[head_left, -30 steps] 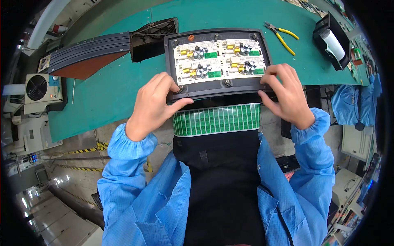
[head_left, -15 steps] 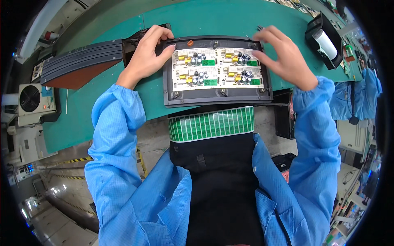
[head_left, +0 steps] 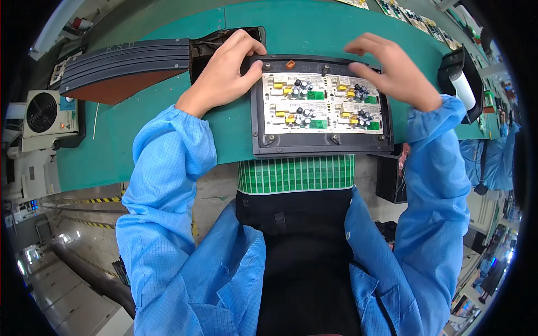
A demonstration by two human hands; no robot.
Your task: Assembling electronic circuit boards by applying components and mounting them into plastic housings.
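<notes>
Left hand (head_left: 224, 73) grips the tray (head_left: 319, 147) at its upper-left corner; right hand (head_left: 395, 70) hovers spread over the upper-right. Tray overhangs the bench (head_left: 140, 151) edge, centre frame — a nudge could tip it.

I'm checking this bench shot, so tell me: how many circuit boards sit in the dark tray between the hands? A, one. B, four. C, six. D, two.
B: the dark tray holds four boards in a two-by-two grid, with the left hand at its upper left corner and the right hand at its upper right.
</notes>
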